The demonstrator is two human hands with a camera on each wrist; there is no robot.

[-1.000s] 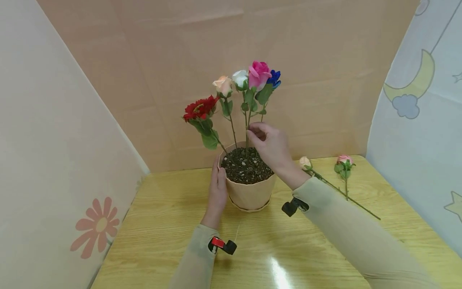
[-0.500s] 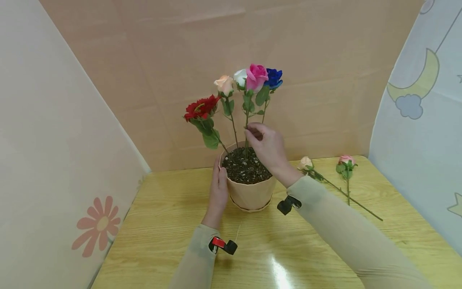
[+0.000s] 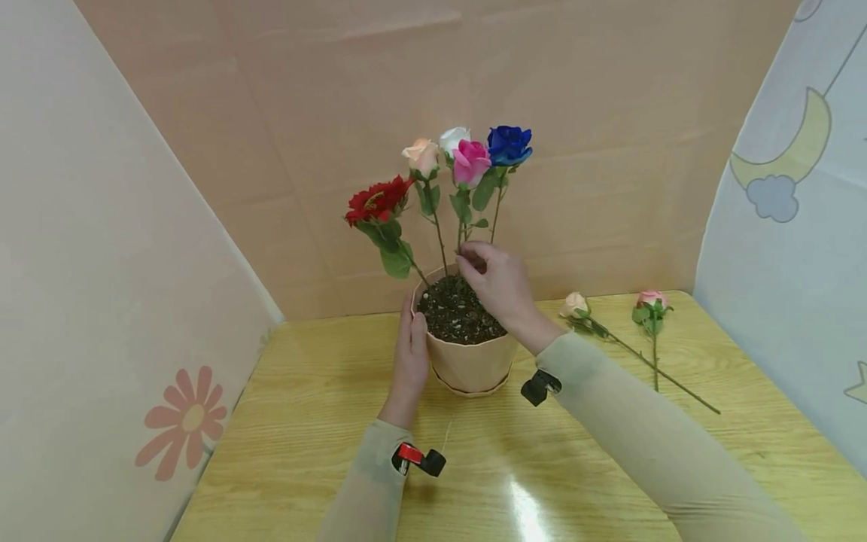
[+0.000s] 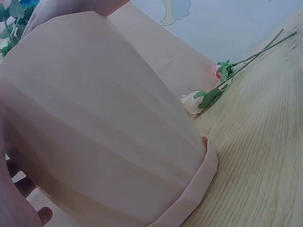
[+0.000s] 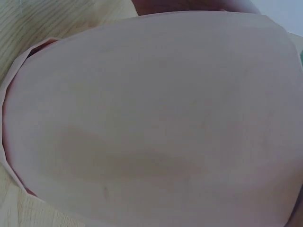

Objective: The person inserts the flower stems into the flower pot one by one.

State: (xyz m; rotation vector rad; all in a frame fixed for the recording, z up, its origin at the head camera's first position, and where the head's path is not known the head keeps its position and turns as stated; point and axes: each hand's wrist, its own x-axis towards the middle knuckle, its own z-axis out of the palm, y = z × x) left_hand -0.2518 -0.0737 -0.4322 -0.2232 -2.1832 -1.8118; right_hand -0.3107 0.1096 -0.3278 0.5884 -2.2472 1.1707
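In the head view my right hand (image 3: 503, 286) pinches the stem of a bright pink artificial rose (image 3: 470, 162) between thumb and fingertips, over the back of the flowerpot (image 3: 470, 361). The stem's lower end is hidden behind the hand. My left hand (image 3: 409, 361) rests flat along the pot's left side, fingers straight and pointing up, thumb near the rim. Dark soil (image 3: 457, 312) fills the pot. Out of it stand a leaning red flower (image 3: 379, 202), a peach rose (image 3: 423, 156), a white rose (image 3: 454, 139) and a blue rose (image 3: 509, 145). The pot's wall (image 5: 156, 109) fills most of the right wrist view.
A pale peach rose (image 3: 574, 305) and a light pink rose (image 3: 653, 301) lie on the wooden table (image 3: 325, 421) right of the pot, their stems crossing. A saucer (image 4: 189, 198) sits under the pot. A plain cloth backdrop (image 3: 305, 113) stands behind, with printed panels at both sides.
My right hand has come down slightly, and the bright pink rose has sunk and shifted left, so more of the blue rose shows. My left hand stays on the pot.
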